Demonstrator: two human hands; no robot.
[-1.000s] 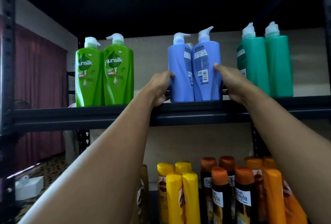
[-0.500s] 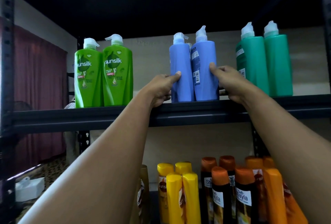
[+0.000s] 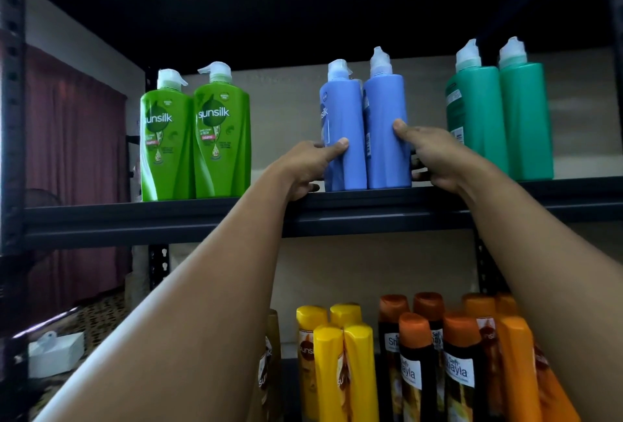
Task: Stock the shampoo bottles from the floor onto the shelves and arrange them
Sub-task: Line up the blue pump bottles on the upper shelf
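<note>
Two blue pump bottles stand side by side on the upper shelf (image 3: 202,216). My left hand (image 3: 310,165) grips the left blue bottle (image 3: 344,118), thumb across its front. My right hand (image 3: 435,155) grips the right blue bottle (image 3: 384,108), thumb on its front and fingers behind. Both bottles are turned so their labels face partly sideways. Two light green Sunsilk pump bottles (image 3: 195,138) stand to the left, labels forward. Two teal pump bottles (image 3: 499,118) stand to the right.
On the lower shelf stand several yellow bottles (image 3: 340,364), dark bottles with orange caps (image 3: 435,364) and orange bottles (image 3: 519,371). A dark shelf post (image 3: 10,101) rises at the left. A white box (image 3: 55,354) lies on the patterned floor.
Both blue bottles have been rotated; the back label with its barcode has swung out of sight and the left one's front lettering now shows at its edge. My thumbs have moved across their fronts.
</note>
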